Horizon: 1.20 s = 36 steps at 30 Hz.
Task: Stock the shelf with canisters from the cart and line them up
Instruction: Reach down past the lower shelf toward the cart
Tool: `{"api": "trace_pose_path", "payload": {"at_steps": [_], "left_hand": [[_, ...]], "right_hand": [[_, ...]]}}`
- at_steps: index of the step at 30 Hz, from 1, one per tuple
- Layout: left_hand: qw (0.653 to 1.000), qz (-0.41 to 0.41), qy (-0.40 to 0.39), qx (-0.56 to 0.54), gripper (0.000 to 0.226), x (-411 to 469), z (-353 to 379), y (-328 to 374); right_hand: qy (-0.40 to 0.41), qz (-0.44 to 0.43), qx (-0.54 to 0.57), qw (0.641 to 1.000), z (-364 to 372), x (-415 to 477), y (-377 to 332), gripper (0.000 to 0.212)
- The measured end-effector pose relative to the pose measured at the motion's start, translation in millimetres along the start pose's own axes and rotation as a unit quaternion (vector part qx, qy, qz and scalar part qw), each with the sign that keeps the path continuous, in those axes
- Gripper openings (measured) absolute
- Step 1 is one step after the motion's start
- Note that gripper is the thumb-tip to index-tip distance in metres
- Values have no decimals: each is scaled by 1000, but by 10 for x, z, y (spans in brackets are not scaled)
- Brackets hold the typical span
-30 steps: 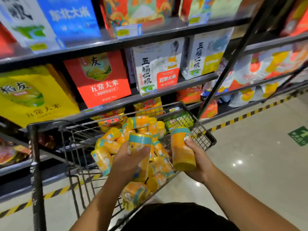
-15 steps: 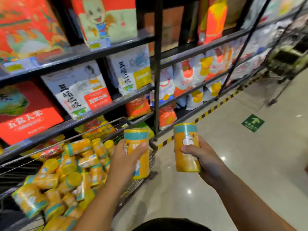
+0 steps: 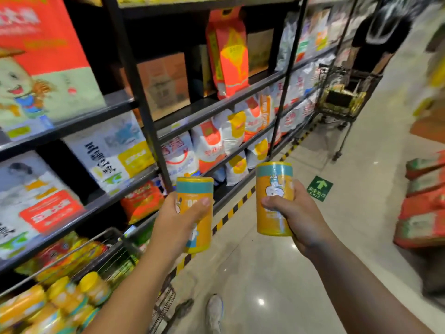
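My left hand (image 3: 177, 221) grips an upright orange canister with a teal band (image 3: 196, 189) in front of the black shelf post. To its right, my right hand (image 3: 297, 213) holds a second orange canister (image 3: 273, 189) upright over the floor. Both canisters are raised at chest height, apart from each other. The wire cart (image 3: 115, 259) sits at the lower left, with several more orange canisters (image 3: 65, 300) piled in it. The shelf unit (image 3: 134, 75) runs along the left, its middle board partly bare beside an orange bag (image 3: 228, 51).
Rice bags and boxes fill the other shelves. A second black cart (image 3: 342, 97) stands farther down the aisle, with a person in black (image 3: 382, 30) behind it. Stacked orange sacks (image 3: 423, 201) lie on the right. A yellow-black floor stripe (image 3: 231, 210) edges the shelving.
The view has swung right, away from the cart and down the aisle. Both hands carried their canisters up and to the right; the cart has slid to the lower left.
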<state>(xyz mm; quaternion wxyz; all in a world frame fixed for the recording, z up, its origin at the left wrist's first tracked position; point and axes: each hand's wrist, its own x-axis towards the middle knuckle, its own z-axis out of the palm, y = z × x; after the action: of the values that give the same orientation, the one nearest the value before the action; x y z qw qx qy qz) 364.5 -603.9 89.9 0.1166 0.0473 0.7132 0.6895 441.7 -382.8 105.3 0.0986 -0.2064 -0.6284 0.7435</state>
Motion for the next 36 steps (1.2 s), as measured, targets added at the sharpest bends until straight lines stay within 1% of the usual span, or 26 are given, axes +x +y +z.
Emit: {"api": "trace_pose_path", "payload": {"at_steps": [5,9,11,14,17,19,25,27,31,34,36], "left_hand": [[999,16,-32,-21,64,932,370,121],[997,36,-55,-41,60,1688,669,247],[995,48,-78,-36,66,2068,818,341],[991,60,-116,-37,65,2563,994,496],[987,81,-138,-16,72,2971,1180,696],[985,90,-146,-29,70,3218,1330,835],[976,144,-157,-42,63,3869,1936,1235],[974,154,-160,-43,64,4063,2147,1318],[974,184,-129,-38,70,4524,2702,1552],[974,202,-96,-34,67,4830,3083,1783],[972,219,-77,-32,65,5037,3302,1972]], "right_hand": [[41,-33,-46,998,-148,694,-341,60],[68,-59,-71,993,-237,1276,-646,61],[75,-69,-81,992,-284,1583,-797,60],[91,-82,-92,988,-372,1978,-950,62],[108,-96,-97,985,-495,2323,-1055,63],[114,-106,-102,983,-596,2531,-1151,67],[90,-153,-116,977,-1045,3245,-1509,78],[82,-173,-124,974,-1189,3506,-1652,84],[42,-226,-130,964,-1567,4116,-2096,79],[6,-252,-134,958,-1852,4554,-2455,69],[-19,-264,-129,956,-2035,4882,-2687,69]]}}
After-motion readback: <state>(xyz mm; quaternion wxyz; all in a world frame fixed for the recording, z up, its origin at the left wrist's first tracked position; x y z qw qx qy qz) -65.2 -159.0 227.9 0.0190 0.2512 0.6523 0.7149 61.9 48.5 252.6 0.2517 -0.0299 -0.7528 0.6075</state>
